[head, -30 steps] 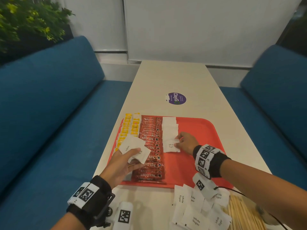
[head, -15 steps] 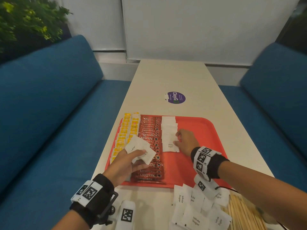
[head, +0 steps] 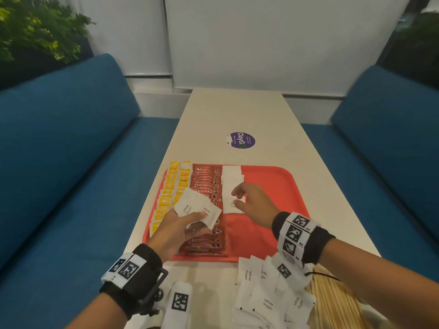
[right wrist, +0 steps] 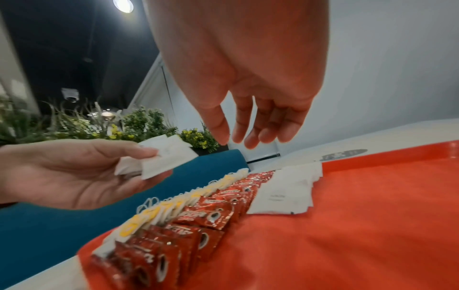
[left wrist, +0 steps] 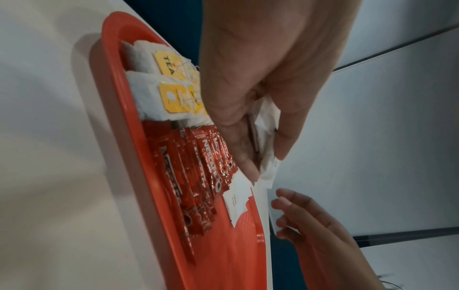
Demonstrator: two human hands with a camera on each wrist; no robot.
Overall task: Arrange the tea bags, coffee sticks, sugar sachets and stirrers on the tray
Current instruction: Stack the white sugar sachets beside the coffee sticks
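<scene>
Sugar sachets [head: 198, 208] sit fanned in our left hand [head: 177, 230], pinched as a ready supply, while our empty, relaxed right hand [head: 253, 205] hovers over the tray's [head: 280, 186] sachet column [head: 231, 184] to extend it

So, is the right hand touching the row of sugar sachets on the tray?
Apart. The right wrist view shows the right hand open, its fingertips hanging above the row of sugar sachets with clear space between.
</scene>
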